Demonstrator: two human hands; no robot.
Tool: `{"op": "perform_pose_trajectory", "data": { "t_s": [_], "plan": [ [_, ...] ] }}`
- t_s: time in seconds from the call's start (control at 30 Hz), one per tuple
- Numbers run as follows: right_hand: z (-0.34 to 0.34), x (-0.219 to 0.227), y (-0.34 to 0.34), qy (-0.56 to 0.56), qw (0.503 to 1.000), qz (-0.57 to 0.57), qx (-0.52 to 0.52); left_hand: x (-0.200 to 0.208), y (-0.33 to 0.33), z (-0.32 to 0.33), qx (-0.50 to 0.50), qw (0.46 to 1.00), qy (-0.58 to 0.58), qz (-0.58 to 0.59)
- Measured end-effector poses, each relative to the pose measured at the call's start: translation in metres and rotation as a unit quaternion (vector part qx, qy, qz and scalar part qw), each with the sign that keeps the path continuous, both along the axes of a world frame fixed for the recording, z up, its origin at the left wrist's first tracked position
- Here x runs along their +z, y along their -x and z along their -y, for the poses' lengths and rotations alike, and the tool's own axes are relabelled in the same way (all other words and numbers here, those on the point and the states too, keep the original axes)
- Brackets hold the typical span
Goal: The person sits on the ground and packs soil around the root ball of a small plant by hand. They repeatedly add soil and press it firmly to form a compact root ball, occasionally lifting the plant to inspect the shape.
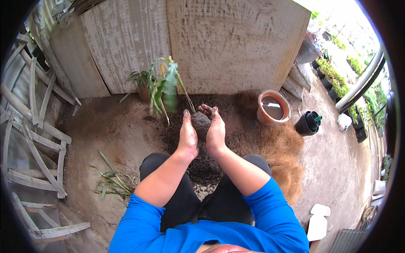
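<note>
Between my two palms is a dark, muddy root ball (201, 122), from which a leafy plant (171, 82) with thin stems leans up and to the left. My left hand (188, 134) presses on the ball's left side with its fingers pointing away from me. On the other side my right hand (215, 128) cups it, mud covering the curled fingertips. Both hands are soiled. Loose dark soil (205, 168) lies on the ground beneath them, between my knees. Behind the leaves stands another potted plant (144, 90), partly hidden.
A terracotta-coloured bucket of murky water (273, 108) and stacked black pots (308, 123) stand at the right. Brown fibre (283, 162) is heaped nearer me. Cut leaves (113, 181) lie at the left, near a wooden lattice (40, 139). Pale boards (236, 42) form a wall ahead.
</note>
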State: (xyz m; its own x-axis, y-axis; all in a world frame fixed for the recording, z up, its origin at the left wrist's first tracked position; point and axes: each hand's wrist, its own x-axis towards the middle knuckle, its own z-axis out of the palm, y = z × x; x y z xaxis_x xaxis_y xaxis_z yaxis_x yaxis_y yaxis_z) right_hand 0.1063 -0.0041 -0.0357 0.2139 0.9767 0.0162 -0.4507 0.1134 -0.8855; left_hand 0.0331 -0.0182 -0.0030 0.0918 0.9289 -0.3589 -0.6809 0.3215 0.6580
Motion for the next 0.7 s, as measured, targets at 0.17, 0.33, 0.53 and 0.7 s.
{"op": "perform_pose_trajectory", "data": {
  "t_s": [0.17, 0.33, 0.53, 0.7],
  "plan": [
    [0.014, 0.011, -0.007, 0.040, 0.998, -0.049, 0.014, 0.008, -0.019, 0.017, 0.033, 0.999, -0.009, -0.004],
    [0.017, 0.015, -0.014, 0.017, 0.997, -0.052, 0.045, 0.008, -0.011, 0.015, -0.034, 0.997, -0.051, 0.039],
    [0.028, 0.024, -0.017, -0.019, 0.995, -0.070, 0.065, 0.025, -0.012, 0.022, -0.012, 0.992, -0.077, -0.100],
    [0.034, 0.027, -0.025, 0.006, 0.996, -0.077, 0.041, 0.036, -0.021, 0.029, -0.009, 0.973, -0.113, -0.200]
  ]
}}
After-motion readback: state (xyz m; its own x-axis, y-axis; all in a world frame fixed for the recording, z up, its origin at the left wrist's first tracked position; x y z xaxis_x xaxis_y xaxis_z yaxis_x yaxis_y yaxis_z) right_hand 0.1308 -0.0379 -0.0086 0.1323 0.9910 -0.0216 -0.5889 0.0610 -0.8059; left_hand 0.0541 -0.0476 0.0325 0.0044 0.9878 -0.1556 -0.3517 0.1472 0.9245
